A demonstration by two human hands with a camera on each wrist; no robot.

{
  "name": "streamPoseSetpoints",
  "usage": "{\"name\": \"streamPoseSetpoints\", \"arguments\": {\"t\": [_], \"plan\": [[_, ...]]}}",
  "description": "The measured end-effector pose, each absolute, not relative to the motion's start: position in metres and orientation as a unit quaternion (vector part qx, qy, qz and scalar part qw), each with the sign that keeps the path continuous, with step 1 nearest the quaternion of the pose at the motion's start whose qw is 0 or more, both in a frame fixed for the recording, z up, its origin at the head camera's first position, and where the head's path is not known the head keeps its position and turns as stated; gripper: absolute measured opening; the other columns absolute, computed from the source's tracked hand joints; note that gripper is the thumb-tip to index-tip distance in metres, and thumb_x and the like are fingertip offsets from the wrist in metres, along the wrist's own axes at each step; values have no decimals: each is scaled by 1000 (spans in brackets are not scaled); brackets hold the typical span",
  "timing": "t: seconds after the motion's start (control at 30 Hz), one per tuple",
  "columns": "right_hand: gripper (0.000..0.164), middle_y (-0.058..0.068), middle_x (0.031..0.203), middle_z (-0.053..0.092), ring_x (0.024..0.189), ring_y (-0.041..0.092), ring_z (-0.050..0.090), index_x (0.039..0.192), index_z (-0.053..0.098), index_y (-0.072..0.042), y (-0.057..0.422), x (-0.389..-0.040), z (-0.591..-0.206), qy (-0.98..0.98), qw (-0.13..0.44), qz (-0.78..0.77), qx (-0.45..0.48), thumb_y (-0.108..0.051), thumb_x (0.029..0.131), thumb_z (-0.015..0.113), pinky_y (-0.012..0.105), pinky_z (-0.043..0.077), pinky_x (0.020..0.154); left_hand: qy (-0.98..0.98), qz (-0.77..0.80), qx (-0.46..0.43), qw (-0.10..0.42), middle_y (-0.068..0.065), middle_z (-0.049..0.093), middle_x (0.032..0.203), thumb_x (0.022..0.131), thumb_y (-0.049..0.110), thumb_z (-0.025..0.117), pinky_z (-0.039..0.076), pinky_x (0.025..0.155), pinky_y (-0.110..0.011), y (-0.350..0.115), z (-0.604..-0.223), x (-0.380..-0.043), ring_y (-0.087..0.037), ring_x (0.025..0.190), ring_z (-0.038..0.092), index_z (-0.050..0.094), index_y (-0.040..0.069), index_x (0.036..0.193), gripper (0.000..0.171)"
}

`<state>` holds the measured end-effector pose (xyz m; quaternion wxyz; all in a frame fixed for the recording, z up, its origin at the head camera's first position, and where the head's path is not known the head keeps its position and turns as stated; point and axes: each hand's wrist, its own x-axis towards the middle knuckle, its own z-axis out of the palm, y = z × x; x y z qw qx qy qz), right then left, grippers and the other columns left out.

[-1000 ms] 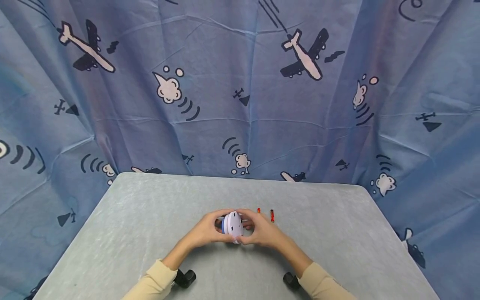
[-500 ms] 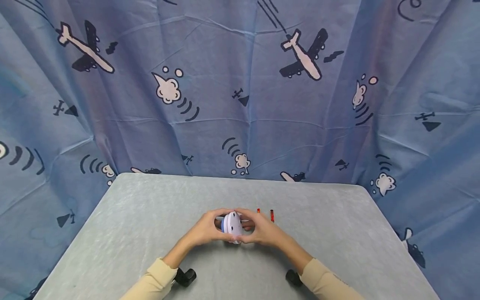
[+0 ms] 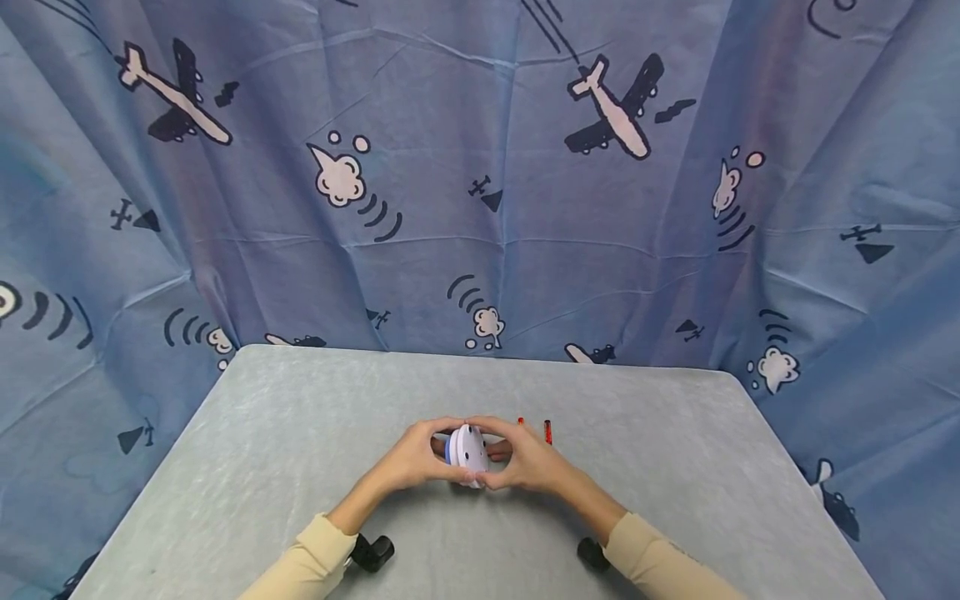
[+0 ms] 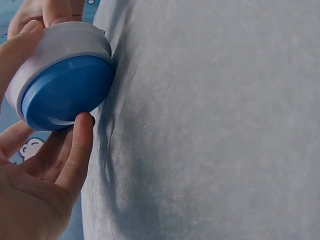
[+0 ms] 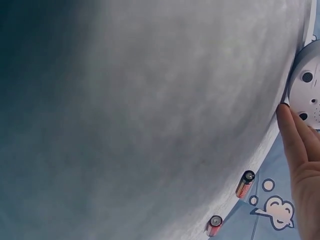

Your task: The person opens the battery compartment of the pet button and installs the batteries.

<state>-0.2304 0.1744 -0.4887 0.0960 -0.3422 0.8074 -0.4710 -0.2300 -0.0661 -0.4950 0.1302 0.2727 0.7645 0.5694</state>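
Both hands hold a round white device (image 3: 468, 450) on edge, close over the middle of the table. Its blue domed face (image 4: 70, 90) turns toward the left hand; the white back (image 5: 310, 95), with dark round feet and small holes, turns toward the right. My left hand (image 3: 405, 460) grips the rim with the thumb on the near side and fingers at the far side. My right hand (image 3: 531, 460) grips the same rim from the right, thumb near the left thumb. In the right wrist view the device is cut off by the frame edge.
Two small red-and-black batteries lie on the table beyond the right hand, one battery (image 3: 548, 432) more exposed and the other battery (image 3: 521, 421) partly behind the hand. The grey cloth-covered table (image 3: 315, 400) ends at a blue patterned curtain (image 3: 420, 208).
The grip and the device stay nearly as they were. The right wrist has edged slightly outward, and the head view has shifted a little.
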Motion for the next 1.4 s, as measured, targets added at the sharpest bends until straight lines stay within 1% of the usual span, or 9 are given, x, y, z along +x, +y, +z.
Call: {"name": "streamPoseSetpoints", "arguments": {"t": [0.23, 0.53, 0.7, 0.83, 0.93, 1.0, 1.07, 1.2, 1.4], "plan": [[79, 11, 139, 58, 103, 26, 70, 146, 51, -15, 174, -231, -488, 817, 86, -446, -356, 1, 76, 84, 36, 56, 83, 767, 565, 277, 128, -5, 69, 113, 76, 13, 92, 58, 67, -31, -66, -494, -231, -16, 84, 71, 60, 3, 138, 70], [77, 12, 150, 48, 114, 31, 64, 153, 42, -9, 180, -228, -484, 803, 107, -443, -385, 4, 83, 72, 41, 53, 91, 755, 576, 282, 134, -9, 68, 117, 79, 10, 89, 58, 73, -32, -68, -496, -229, -18, 90, 70, 58, 3, 141, 70], [64, 14, 147, 50, 116, 32, 63, 147, 46, -2, 181, -228, -486, 798, 106, -447, -390, 2, 88, 71, 43, 52, 92, 744, 589, 287, 131, -15, 65, 121, 81, 7, 87, 58, 75, -33, -69, -496, -228, -22, 93, 70, 57, -2, 139, 67], [53, 15, 139, 57, 114, 29, 65, 137, 55, 0, 180, -227, -488, 798, 71, -438, -407, 1, 88, 74, 46, 52, 92, 744, 587, 293, 126, -17, 63, 125, 81, 7, 87, 58, 76, -33, -70, -495, -227, -22, 95, 70, 56, -2, 138, 64], [43, 13, 131, 60, 114, 26, 63, 127, 63, -4, 179, -224, -487, 811, 21, -404, -423, -2, 87, 76, 43, 53, 92, 758, 574, 287, 118, -15, 63, 126, 82, 11, 87, 57, 77, -32, -70, -495, -226, -20, 94, 69, 56, -2, 138, 65], [35, 9, 124, 60, 111, 25, 61, 120, 68, -7, 179, -222, -485, 821, -9, -378, -428, -5, 86, 76, 39, 53, 90, 766, 568, 279, 113, -14, 63, 125, 83, 13, 87, 56, 76, -31, -71, -495, -225, -19, 93, 69, 55, -3, 138, 66], [29, 5, 114, 61, 100, 21, 62, 114, 72, -11, 178, -220, -483, 831, -32, -355, -427, -8, 86, 76, 36, 54, 82, 775, 562, 269, 108, -13, 64, 123, 82, 14, 87, 56, 76, -31, -72, -495, -224, -19, 91, 69, 55, -3, 139, 67], [24, 2, 97, 63, 83, 17, 61, 111, 72, -12, 177, -219, -481, 830, -20, -361, -425, -10, 87, 78, 30, 53, 71, 780, 559, 259, 106, -12, 64, 121, 82, 14, 87, 56, 73, -31, -72, -495, -224, -20, 89, 69, 55, -2, 139, 67], [43, 8, 95, 65, 71, 14, 60, 120, 68, -8, 178, -223, -486, 829, 39, -414, -375, -23, 84, 87, 27, 52, 65, 776, 563, 264, 106, -12, 64, 123, 82, 13, 87, 56, 74, -31, -71, -493, -223, -20, 90, 69, 55, -2, 138, 67]]}}
